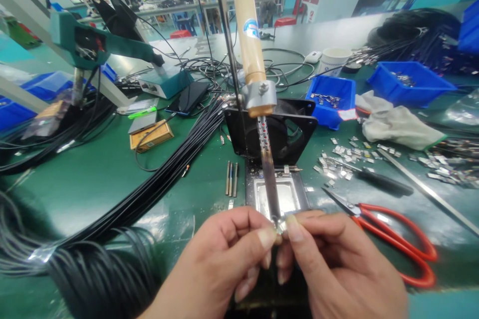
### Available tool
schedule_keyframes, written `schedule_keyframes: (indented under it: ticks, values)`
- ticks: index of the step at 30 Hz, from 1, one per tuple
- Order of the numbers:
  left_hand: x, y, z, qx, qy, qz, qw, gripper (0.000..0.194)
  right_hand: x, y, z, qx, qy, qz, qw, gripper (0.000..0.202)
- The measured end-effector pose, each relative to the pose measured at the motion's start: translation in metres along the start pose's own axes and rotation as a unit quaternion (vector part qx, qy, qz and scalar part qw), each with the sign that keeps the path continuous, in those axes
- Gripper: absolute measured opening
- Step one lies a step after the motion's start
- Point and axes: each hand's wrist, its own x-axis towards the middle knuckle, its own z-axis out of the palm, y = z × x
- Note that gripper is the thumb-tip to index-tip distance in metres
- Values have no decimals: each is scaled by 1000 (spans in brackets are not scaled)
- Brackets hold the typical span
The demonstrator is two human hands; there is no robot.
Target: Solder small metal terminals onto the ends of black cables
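A soldering iron (250,35) with a wooden handle hangs tip-down in a metal clamp (259,97). At its tip, the thumb and fingers of my right hand (333,254) pinch a small silvery metal connector (282,225). My left hand (228,254) is closed in a pinch on the other side of the tip, its fingertips almost meeting those of the right. Whatever lies between the left fingers is hidden. Just behind the tip is a shallow metal tray (292,193) on a dark base. Red-handled scissors (396,239) lie beside my right hand.
A black fan (239,134) stands behind the iron. Bundled black cables (160,179) cross the left side. Loose metal connectors (339,162), a screwdriver (385,182) and a white glove (400,122) lie right, near blue bins (331,92). People are in the background.
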Motion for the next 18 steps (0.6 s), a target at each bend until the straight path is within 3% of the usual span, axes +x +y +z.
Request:
schedule_keyframes:
  ticks: [3, 18]
  values:
    - [-1, 0, -1, 0, 4, 0, 1000, 24, -3, -3, 4, 10, 30, 24, 999, 11]
    - [-5, -6, -2, 37, -1, 11, 999, 24, -7, -3, 3, -18, 24, 4, 1000, 12]
